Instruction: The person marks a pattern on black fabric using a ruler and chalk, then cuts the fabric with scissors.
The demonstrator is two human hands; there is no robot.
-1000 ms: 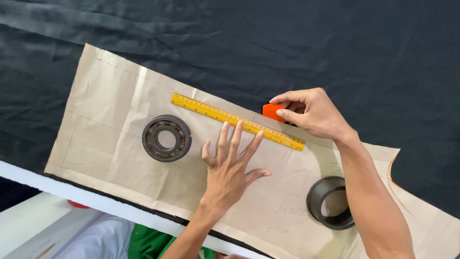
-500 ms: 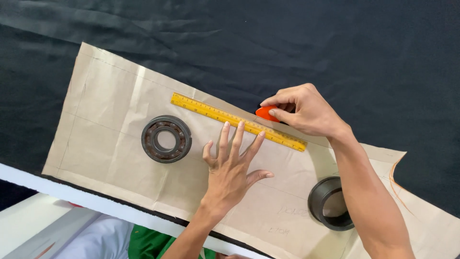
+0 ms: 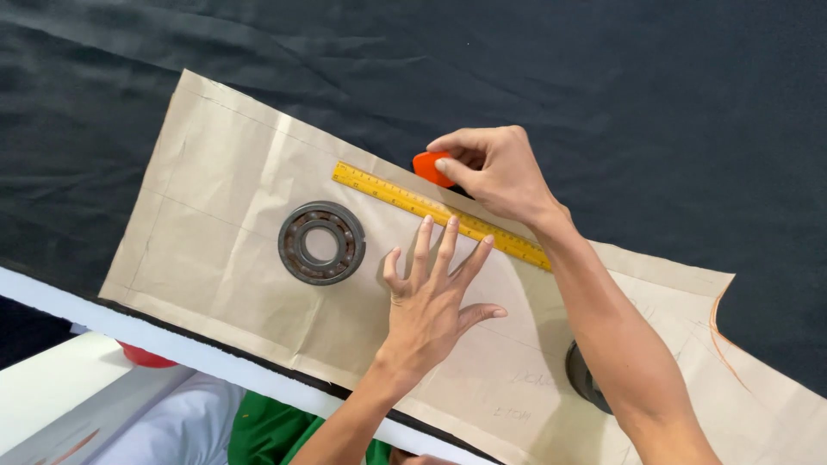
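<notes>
A long sheet of brown pattern paper [image 3: 224, 207] lies on dark cloth [image 3: 603, 77]. A yellow ruler [image 3: 388, 191] rests slantwise along the paper's far edge. My left hand [image 3: 435, 288] lies flat on the paper, fingers spread, fingertips touching the ruler's near side. My right hand [image 3: 491, 168] pinches a small orange piece of chalk [image 3: 428, 166] at the ruler's far edge, on the cloth. A round metal bearing [image 3: 321, 243] sits on the paper, left of my left hand.
A second dark metal ring [image 3: 581, 379] sits on the paper, mostly hidden behind my right forearm. The table's white front edge [image 3: 172, 340] runs along the bottom left, with green and white fabric [image 3: 258, 430] and something red [image 3: 142, 355] below it.
My right hand has slid the orange chalk leftward along the ruler's far edge. My left hand has stayed pressed on the paper and ruler.
</notes>
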